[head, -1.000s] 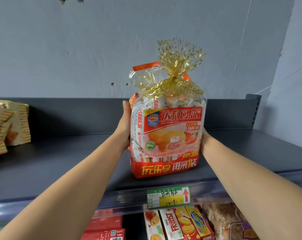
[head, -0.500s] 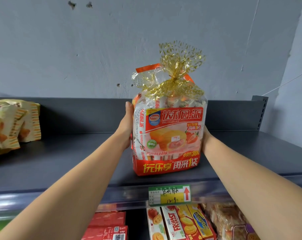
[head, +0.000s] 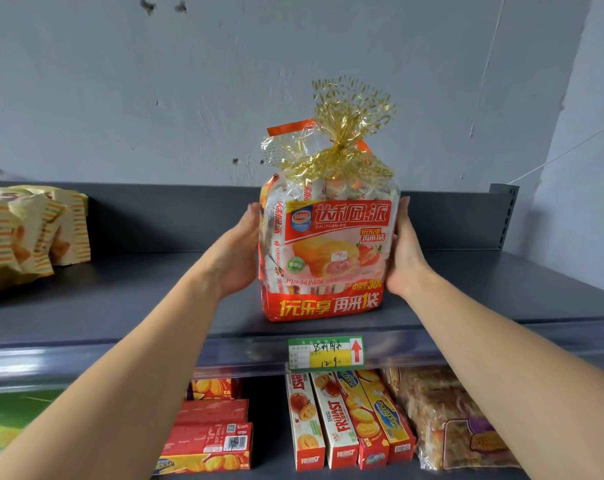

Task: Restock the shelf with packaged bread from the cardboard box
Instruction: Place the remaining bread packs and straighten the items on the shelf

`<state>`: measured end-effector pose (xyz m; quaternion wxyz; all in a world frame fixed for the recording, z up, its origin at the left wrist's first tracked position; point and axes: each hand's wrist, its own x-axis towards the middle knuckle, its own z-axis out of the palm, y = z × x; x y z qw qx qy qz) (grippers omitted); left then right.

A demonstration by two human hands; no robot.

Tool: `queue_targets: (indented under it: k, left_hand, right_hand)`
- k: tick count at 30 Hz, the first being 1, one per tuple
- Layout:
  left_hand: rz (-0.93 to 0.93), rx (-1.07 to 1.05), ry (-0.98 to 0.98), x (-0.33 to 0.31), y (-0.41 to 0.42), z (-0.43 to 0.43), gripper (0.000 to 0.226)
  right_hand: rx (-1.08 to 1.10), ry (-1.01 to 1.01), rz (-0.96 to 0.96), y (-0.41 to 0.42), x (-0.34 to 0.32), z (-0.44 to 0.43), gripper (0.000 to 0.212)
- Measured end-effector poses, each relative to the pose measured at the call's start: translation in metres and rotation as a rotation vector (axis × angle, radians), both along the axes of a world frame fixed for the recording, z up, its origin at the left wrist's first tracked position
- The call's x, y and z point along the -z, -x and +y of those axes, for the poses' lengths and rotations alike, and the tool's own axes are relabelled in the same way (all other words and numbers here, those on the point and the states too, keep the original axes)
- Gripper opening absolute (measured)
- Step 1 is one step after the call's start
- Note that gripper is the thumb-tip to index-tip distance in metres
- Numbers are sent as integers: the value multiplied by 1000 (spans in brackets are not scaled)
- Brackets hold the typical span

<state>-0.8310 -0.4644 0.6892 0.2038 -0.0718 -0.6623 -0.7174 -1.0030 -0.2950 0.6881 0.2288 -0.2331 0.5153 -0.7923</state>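
A clear bag of packaged bread (head: 331,251) with a red label and a gold ribbon tie stands upright on the dark grey top shelf (head: 148,299), near its front edge. My left hand (head: 236,252) holds the bag's left side, thumb up along the edge and fingers hidden behind it. On the right side, my right hand (head: 406,247) holds it the same way. The cardboard box is out of view.
Yellow striped snack bags (head: 27,233) lie at the shelf's left end. A price tag (head: 326,353) hangs on the shelf's front rail below the bag. The lower shelf holds red biscuit boxes (head: 210,434), upright Fruiast boxes (head: 342,420) and a wrapped bread pack (head: 449,420).
The bag has settled on the shelf. Both hands have slid back along its sides toward me, so more of each hand shows. My view has shifted slightly left.
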Motion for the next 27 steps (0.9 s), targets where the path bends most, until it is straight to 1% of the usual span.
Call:
queue_targets:
  k: [2,3,4,5,7,8,9,11,15,18,20,21,27]
  left_hand:
    - [-22,-9,111,7,-2,-12,99]
    - [-23,-52,101,9,-3,-14,108]
    - [-10,-108,91,11,-3,-14,102]
    - [6,-153,85,12,-3,-13,85]
    - [13,-226,64,13,-3,-12,45]
    - [16,-245,46,14,-3,-12,33]
    - [9,-262,32,15,-4,-11,30]
    - [-14,-272,39,13,-5,-7,31]
    - [-52,-301,39,13,-5,-1,26]
    - [-93,-301,1,16,-2,2,40]
    - [-110,-278,-57,17,0,6,53]
    - [-114,-284,-88,17,1,7,55]
    - [-96,-334,-148,14,6,18,43]
  right_hand:
    - [10,-12,0,-6,0,1,70]
    - [12,-17,2,-9,0,1,70]
    - [14,-18,10,-11,0,0,70]
    - [18,-17,20,-15,1,-1,70]
    - [36,-21,39,-21,1,-5,69]
    - [51,-29,46,-24,2,-7,69]
    - [66,-38,50,-25,2,-9,69]
    - [87,-59,58,-27,1,-13,72]
    - [140,-130,82,-27,0,-15,79]
    - [180,-185,101,-26,-1,-17,83]
    - [217,-226,115,-26,-2,-16,82]
    - [238,-246,125,-26,-3,-15,81]
    - [282,-291,129,-22,-8,-16,71]
